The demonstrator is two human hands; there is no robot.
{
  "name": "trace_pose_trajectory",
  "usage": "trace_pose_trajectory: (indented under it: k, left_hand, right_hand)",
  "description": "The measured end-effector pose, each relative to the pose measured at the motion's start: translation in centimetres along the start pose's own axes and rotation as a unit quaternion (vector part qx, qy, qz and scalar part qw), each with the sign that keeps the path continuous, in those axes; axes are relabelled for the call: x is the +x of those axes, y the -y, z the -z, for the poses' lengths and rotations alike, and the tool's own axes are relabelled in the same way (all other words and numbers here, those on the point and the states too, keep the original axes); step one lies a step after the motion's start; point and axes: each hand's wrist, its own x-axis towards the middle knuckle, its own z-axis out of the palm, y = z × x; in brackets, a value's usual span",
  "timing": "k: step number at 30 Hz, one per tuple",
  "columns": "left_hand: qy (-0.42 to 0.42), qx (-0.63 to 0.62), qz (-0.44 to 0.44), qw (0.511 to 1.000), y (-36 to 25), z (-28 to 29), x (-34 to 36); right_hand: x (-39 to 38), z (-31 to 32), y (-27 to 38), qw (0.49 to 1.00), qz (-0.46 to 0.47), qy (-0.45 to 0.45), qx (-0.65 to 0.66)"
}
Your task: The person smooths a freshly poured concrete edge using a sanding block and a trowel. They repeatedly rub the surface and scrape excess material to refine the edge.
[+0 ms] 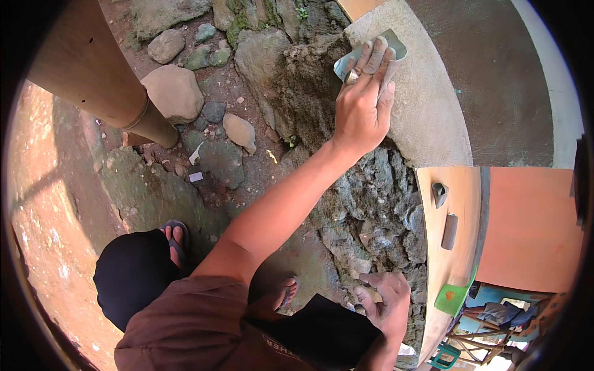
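My left hand [366,102] reaches far forward, its dusty fingers pressing a bent grey-green sheet that looks like sandpaper [400,52] against a pale, rough concrete ledge [427,102]. Part of the sheet is hidden beneath the fingers. Lower down on the right, my right hand [388,303] is open and holds nothing. Its grey-dusted thumb and fingers are apart, above the dark rocky wall face [377,216]. On the light wooden board [433,272] to the right lie a small folded grey piece [439,194] and a dark grey rectangular piece [450,232].
A thick brown post [99,74] stands at the upper left. Loose stones [173,93] and rough ground lie beside it. A green object [451,297] rests at the board's edge. An orange panel [526,229] and a green plastic chair [444,357] are further right.
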Motion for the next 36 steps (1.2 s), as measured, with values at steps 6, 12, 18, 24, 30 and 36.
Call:
trace_pose_trajectory:
  k: [6, 12, 18, 24, 30, 36]
  left_hand:
    - [-0.093, 0.031, -0.114, 0.989, 1.1, -1.4, 6.1]
    - [0.071, -0.034, 0.033, 0.996, -0.7, -0.8, 6.7]
    - [0.102, 0.003, 0.013, 0.995, -1.4, 1.4, -5.1]
    - [0.075, 0.045, -0.064, 0.994, 0.5, 1.3, 2.5]
    - [0.157, 0.078, 0.017, 0.984, 2.8, 3.6, 14.0]
    - [0.063, -0.109, 0.076, 0.989, 5.7, 5.9, 13.6]
  right_hand:
    - [0.0, 0.6, 2.0, 0.999, 0.040, 0.014, 0.015]
    - [-1.0, 1.0, 1.0, 1.000, 0.006, -0.008, 0.000]
    - [-0.2, 2.2, 1.7, 0.998, 0.046, -0.040, 0.006]
    - [-0.4, 2.2, 2.1, 0.992, 0.092, -0.059, 0.064]
    - [-0.8, 2.7, 0.9, 0.988, 0.091, -0.084, 0.094]
    - [-1.7, 2.1, 0.2, 0.985, 0.073, -0.093, 0.125]
